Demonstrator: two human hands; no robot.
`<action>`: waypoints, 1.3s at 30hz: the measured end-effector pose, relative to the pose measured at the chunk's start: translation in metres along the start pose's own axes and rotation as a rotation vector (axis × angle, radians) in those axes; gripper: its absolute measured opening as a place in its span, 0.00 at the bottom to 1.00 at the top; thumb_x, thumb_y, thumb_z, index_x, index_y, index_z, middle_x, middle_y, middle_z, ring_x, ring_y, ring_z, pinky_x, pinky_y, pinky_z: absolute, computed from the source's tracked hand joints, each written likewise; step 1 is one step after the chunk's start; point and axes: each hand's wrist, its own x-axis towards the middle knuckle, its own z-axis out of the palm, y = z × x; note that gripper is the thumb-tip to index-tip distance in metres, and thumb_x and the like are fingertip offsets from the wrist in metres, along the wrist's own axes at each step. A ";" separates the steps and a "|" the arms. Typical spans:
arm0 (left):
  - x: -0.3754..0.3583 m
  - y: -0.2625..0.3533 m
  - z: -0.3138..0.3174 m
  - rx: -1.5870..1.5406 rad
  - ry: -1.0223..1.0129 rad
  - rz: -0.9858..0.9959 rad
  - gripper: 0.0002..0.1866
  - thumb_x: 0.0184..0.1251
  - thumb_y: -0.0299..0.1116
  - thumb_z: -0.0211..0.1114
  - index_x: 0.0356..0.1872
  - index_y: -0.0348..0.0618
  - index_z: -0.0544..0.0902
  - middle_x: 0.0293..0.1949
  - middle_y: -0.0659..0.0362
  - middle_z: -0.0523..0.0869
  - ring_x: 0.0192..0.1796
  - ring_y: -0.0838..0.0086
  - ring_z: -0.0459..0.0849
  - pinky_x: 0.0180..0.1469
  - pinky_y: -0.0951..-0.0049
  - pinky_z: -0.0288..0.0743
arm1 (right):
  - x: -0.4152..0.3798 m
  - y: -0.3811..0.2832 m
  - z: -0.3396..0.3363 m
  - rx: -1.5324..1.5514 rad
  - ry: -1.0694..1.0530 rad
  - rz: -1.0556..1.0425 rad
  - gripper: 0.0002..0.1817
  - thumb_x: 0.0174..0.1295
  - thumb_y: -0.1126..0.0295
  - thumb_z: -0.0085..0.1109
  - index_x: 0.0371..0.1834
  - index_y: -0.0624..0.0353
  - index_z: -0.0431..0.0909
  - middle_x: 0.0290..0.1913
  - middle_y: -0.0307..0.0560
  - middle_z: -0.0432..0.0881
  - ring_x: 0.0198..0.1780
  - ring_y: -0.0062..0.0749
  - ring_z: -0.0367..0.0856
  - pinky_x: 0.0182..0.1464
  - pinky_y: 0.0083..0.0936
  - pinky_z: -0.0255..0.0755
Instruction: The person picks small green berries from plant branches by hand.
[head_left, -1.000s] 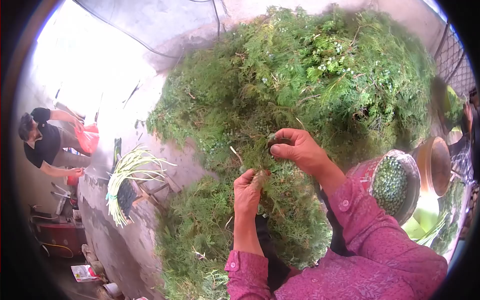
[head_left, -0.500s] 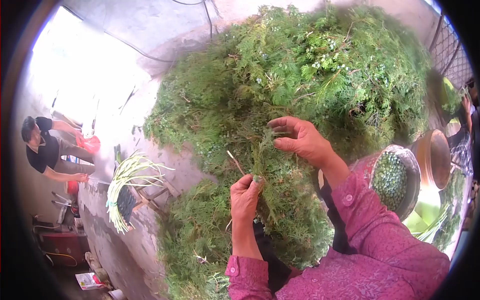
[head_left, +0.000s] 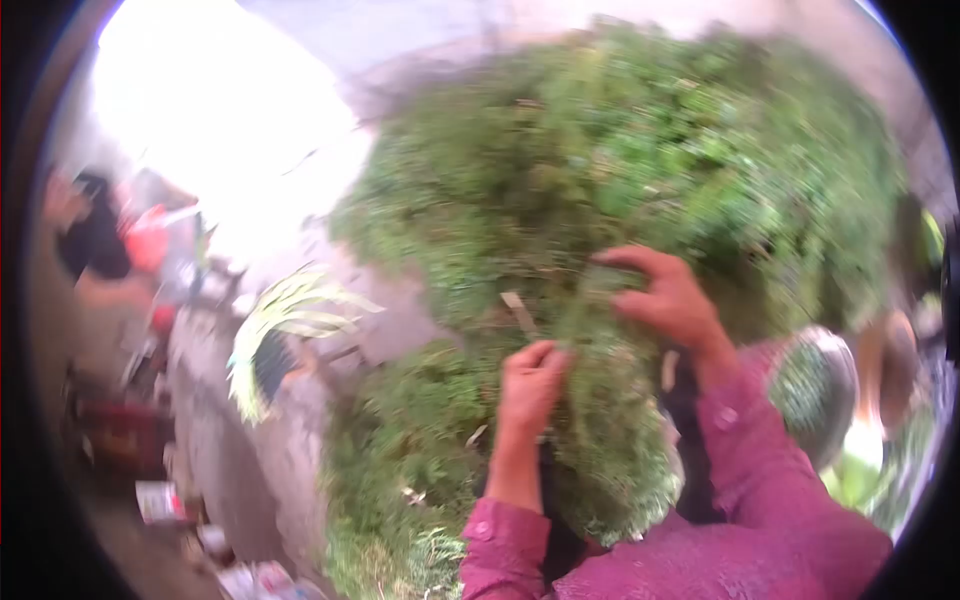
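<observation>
My left hand (head_left: 530, 395) is closed round the base of a green leafy sprig (head_left: 580, 315), with a pale stem end (head_left: 519, 312) sticking up beside the fingers. Thumb and forefinger apart, my right hand (head_left: 665, 300) is at the upper right of the sprig; motion blur hides whether it touches the leaves. Both hands are over a large heap of green branches (head_left: 740, 180), and more branches (head_left: 400, 430) lie at the lower left.
A bucket of small green berries (head_left: 800, 385) stands at my right, beside another container (head_left: 895, 365). Long pale green stalks (head_left: 290, 310) lie on a small stand at the left. A person in dark clothes (head_left: 95, 230) is at the far left near a red object (head_left: 147, 240).
The view has shifted and blurred, so the scene sits further right. My left hand still holds the sprig, and my right hand remains near it. The person at the left has changed posture.
</observation>
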 end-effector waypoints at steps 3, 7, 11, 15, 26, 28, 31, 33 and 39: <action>0.010 -0.013 -0.005 0.170 -0.033 -0.005 0.07 0.59 0.30 0.61 0.32 0.37 0.81 0.25 0.69 0.77 0.27 0.87 0.70 0.29 0.84 0.64 | 0.000 0.003 0.001 -0.040 0.027 -0.070 0.21 0.41 0.75 0.62 0.43 0.60 0.77 0.47 0.47 0.76 0.53 0.34 0.72 0.56 0.28 0.62; 0.007 -0.005 -0.001 -0.005 -0.089 0.061 0.09 0.60 0.34 0.61 0.29 0.37 0.81 0.22 0.73 0.72 0.24 0.89 0.65 0.25 0.84 0.58 | 0.002 0.013 0.009 0.149 0.061 -0.026 0.14 0.44 0.75 0.62 0.37 0.62 0.77 0.45 0.43 0.76 0.51 0.29 0.71 0.55 0.24 0.61; 0.004 0.000 -0.002 -0.039 -0.119 0.067 0.11 0.61 0.36 0.62 0.26 0.39 0.79 0.21 0.74 0.70 0.24 0.90 0.63 0.25 0.84 0.56 | 0.000 0.005 0.012 0.166 0.093 -0.019 0.15 0.47 0.73 0.65 0.38 0.62 0.77 0.44 0.41 0.76 0.48 0.26 0.72 0.53 0.22 0.62; 0.004 -0.003 -0.004 -0.012 -0.124 0.048 0.11 0.61 0.36 0.62 0.26 0.39 0.79 0.21 0.74 0.70 0.24 0.90 0.63 0.25 0.84 0.56 | -0.001 0.004 0.014 0.145 0.074 -0.062 0.14 0.47 0.73 0.65 0.38 0.63 0.77 0.43 0.43 0.76 0.47 0.27 0.73 0.52 0.22 0.64; -0.001 0.005 -0.003 0.035 -0.030 0.020 0.07 0.59 0.32 0.62 0.30 0.38 0.81 0.23 0.71 0.74 0.26 0.88 0.67 0.27 0.85 0.60 | 0.003 -0.001 0.014 -0.011 0.276 -0.101 0.06 0.51 0.74 0.59 0.26 0.66 0.76 0.38 0.49 0.79 0.42 0.28 0.75 0.46 0.22 0.66; -0.004 0.006 0.001 0.038 -0.036 0.008 0.05 0.59 0.30 0.61 0.31 0.38 0.81 0.24 0.71 0.76 0.26 0.88 0.68 0.27 0.85 0.62 | -0.001 -0.003 0.014 0.056 0.350 -0.038 0.08 0.54 0.72 0.58 0.25 0.67 0.75 0.34 0.47 0.79 0.38 0.26 0.76 0.42 0.21 0.68; -0.004 0.009 0.005 0.025 -0.038 0.027 0.04 0.59 0.28 0.61 0.29 0.39 0.81 0.22 0.70 0.76 0.22 0.89 0.67 0.24 0.86 0.59 | -0.001 0.006 0.011 0.004 0.353 -0.024 0.09 0.56 0.70 0.57 0.24 0.66 0.76 0.32 0.42 0.80 0.33 0.23 0.75 0.38 0.20 0.68; -0.004 0.008 0.008 -0.064 -0.031 0.067 0.04 0.58 0.28 0.62 0.29 0.39 0.81 0.20 0.70 0.76 0.20 0.89 0.66 0.23 0.86 0.59 | -0.003 0.013 0.011 -0.007 0.356 -0.040 0.10 0.56 0.69 0.57 0.23 0.65 0.77 0.32 0.41 0.80 0.31 0.24 0.75 0.38 0.20 0.68; 0.001 0.001 -0.005 -0.010 0.050 0.082 0.09 0.57 0.32 0.65 0.22 0.37 0.80 0.18 0.72 0.72 0.21 0.89 0.62 0.22 0.84 0.53 | 0.011 0.023 -0.022 0.712 0.458 0.253 0.06 0.58 0.71 0.54 0.26 0.61 0.77 0.38 0.47 0.81 0.30 0.23 0.77 0.35 0.18 0.72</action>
